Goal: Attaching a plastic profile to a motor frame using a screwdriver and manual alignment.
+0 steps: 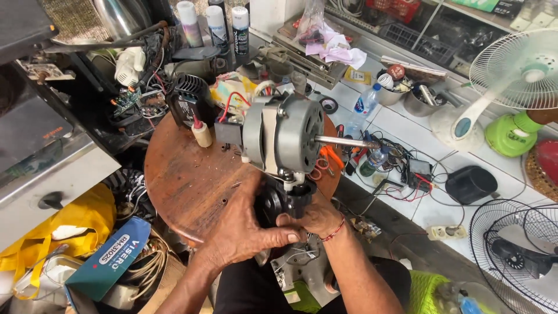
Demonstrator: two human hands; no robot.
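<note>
Grey fan motor (285,135) with bare steel shaft (344,141), upright over round wooden worktop (180,180). Left hand (241,229) and right hand (317,218) clasped round black neck base (285,200) beneath motor. Spray cans (215,26) behind, white fan (517,75) well apart at right.

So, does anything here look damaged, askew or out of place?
Yes: the fan motor sits bare, without housing or blades, its shaft exposed and loose wires trailing. Both hands grip the black neck piece beneath it.

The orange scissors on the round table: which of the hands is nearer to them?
Right. The right hand grips the black fan neck just below the orange scissors; the left hand is farther over, on the neck's other side.
</note>
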